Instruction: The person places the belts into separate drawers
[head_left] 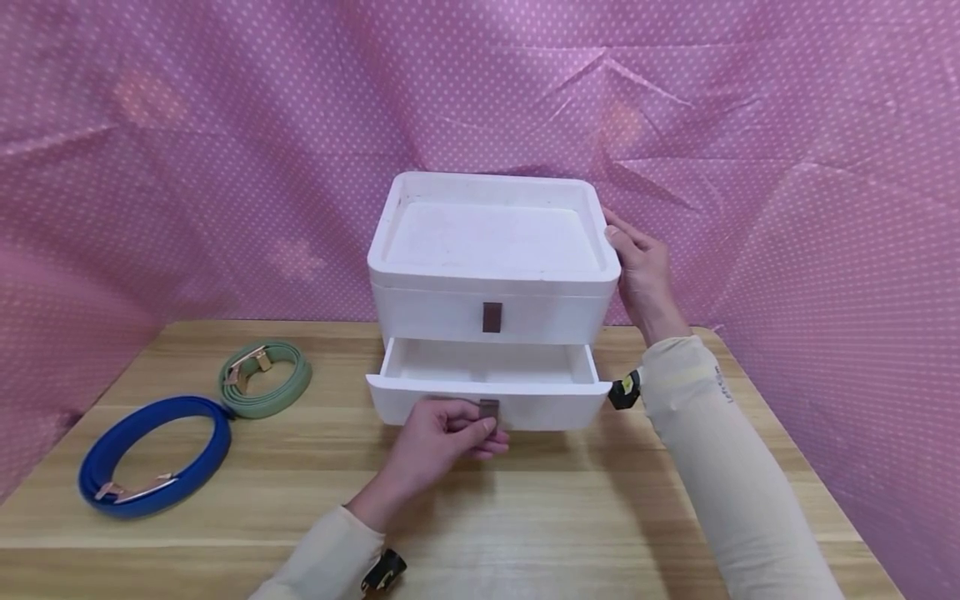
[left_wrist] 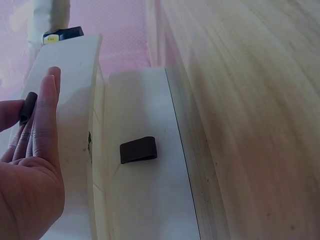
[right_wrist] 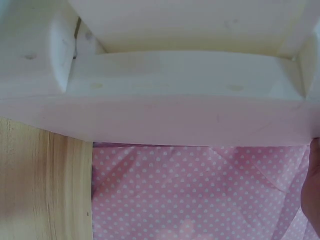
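A white two-drawer box [head_left: 382, 304] stands at the back of the table, its lower drawer [head_left: 420, 408] pulled out and its upper drawer [head_left: 427, 317] closed. My left hand [head_left: 438, 442] pinches the brown pull tab [head_left: 489, 407] on the lower drawer's front. In the left wrist view, that tab lies between thumb and fingers, and the upper drawer's brown tab [left_wrist: 138, 150] hangs free. Against the box's right side rests my right hand [head_left: 645, 271], fingers extended near the top rim. Only part of the right hand [right_wrist: 312, 192] shows in the right wrist view.
To the left on the wooden table [head_left: 322, 475] lie a coiled green belt [head_left: 291, 389] and a coiled blue belt [head_left: 213, 454], each with a gold-coloured buckle. Behind hangs a pink dotted cloth [head_left: 300, 167], which also flanks both sides. The box's top is a shallow tray [head_left: 381, 237].
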